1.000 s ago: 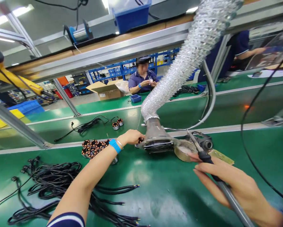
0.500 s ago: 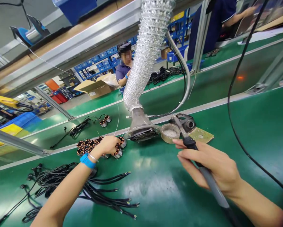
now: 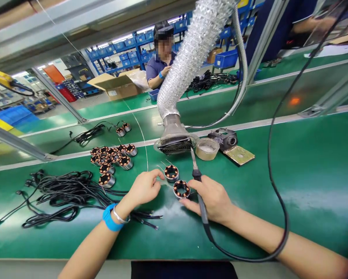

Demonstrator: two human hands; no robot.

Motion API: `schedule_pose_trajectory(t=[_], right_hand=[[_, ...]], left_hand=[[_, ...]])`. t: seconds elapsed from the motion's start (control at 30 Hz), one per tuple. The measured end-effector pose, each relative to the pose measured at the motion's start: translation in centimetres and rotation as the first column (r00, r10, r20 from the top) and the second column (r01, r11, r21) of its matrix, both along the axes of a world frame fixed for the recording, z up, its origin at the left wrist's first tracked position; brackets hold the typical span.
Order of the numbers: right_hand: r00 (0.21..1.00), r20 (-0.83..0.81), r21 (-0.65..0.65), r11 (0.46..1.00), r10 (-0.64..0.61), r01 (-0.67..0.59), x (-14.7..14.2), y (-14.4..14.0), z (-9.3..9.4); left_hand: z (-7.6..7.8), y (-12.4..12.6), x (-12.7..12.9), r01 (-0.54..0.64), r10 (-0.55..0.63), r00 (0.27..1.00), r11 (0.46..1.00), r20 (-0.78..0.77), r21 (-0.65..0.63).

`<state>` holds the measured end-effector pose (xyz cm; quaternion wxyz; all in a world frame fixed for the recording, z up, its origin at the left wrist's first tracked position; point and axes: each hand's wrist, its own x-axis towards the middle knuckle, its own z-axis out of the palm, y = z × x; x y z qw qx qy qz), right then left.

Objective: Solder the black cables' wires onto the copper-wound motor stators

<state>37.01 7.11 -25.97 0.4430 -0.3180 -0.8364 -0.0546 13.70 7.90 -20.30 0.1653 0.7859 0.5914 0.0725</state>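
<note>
My left hand (image 3: pixel 145 188) rests on the green surface (image 3: pixel 307 182), fingers curled loosely with the tips just beside one copper-wound stator (image 3: pixel 171 173), pinching nothing I can make out. My right hand (image 3: pixel 213 197) has its fingers wrapped around the soldering iron (image 3: pixel 197 182), tip pointing up toward the fume extractor nozzle (image 3: pixel 174 144), with fingertips touching a second stator (image 3: pixel 181 188) lying between both hands. A cluster of stators (image 3: pixel 111 159) sits to the left near a black cable bundle (image 3: pixel 66 192). A small round tin (image 3: pixel 207 148) stands just beside the nozzle. A co-worker (image 3: pixel 161 62) sits across the far belt
</note>
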Motion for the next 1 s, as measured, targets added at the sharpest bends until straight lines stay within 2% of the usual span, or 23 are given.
schedule_pose_trajectory(t=[0.1,0.17,0.3,0.37,0.5,0.63,0.7,0.77,0.9,1.0], right_hand=[[0.997,0.067,0.02,1.0,-0.024,0.023,-1.5,-0.2,-0.2],[0.997,0.071,-0.014,1.0,0.019,-0.018,-1.8,-0.2,-0.7],[0.958,0.047,-0.053,0.958,0.284,-0.282,-0.9,0.0,-1.8],[0.949,0.025,-0.069,0.948,0.314,-0.312,-0.5,0.0,-2.0],[0.972,-0.006,-0.076,0.969,0.234,-0.234,-1.1,-0.1,-1.8],[0.922,0.011,-0.149,0.912,0.387,-0.382,-1.3,-0.1,-1.6],[0.886,0.024,-0.169,0.875,0.464,-0.454,-0.4,-0.2,-1.6],[0.898,-0.003,-0.151,0.887,0.441,-0.436,0.7,-0.5,-1.8],[0.98,-0.084,-0.178,0.965,0.179,-0.192,1.6,-1.2,-2.5],[0.989,-0.04,-0.217,0.965,0.142,-0.147,0.6,-1.6,-3.1]], left_hand=[[-1.5,-1.0,-0.2,-0.009,0.009,1.0,1.0,0.006,-0.023],[-2.3,-1.5,-0.3,-0.017,0.017,1.0,1.0,-0.02,-0.017],[-3.2,-2.0,-0.5,-0.036,0.035,0.999,0.999,-0.014,-0.035],[-3.5,-2.1,-0.5,-0.018,0.02,0.999,0.998,0.032,-0.056],[-3.6,-2.5,0.0,0.086,-0.075,0.987,0.994,0.141,-0.068],[-3.2,-2.6,-0.2,0.206,-0.167,0.954,0.968,0.249,-0.141],[-3.1,-2.5,-0.5,0.217,-0.176,0.954,0.964,0.242,-0.156],[-3.2,-2.3,-0.8,0.167,-0.14,0.972,0.977,0.188,-0.135],[-3.6,-2.5,-0.8,0.111,-0.093,0.976,0.99,0.196,-0.085],[-4.0,-2.7,-0.3,0.08,-0.068,0.97,0.996,0.233,-0.045]])
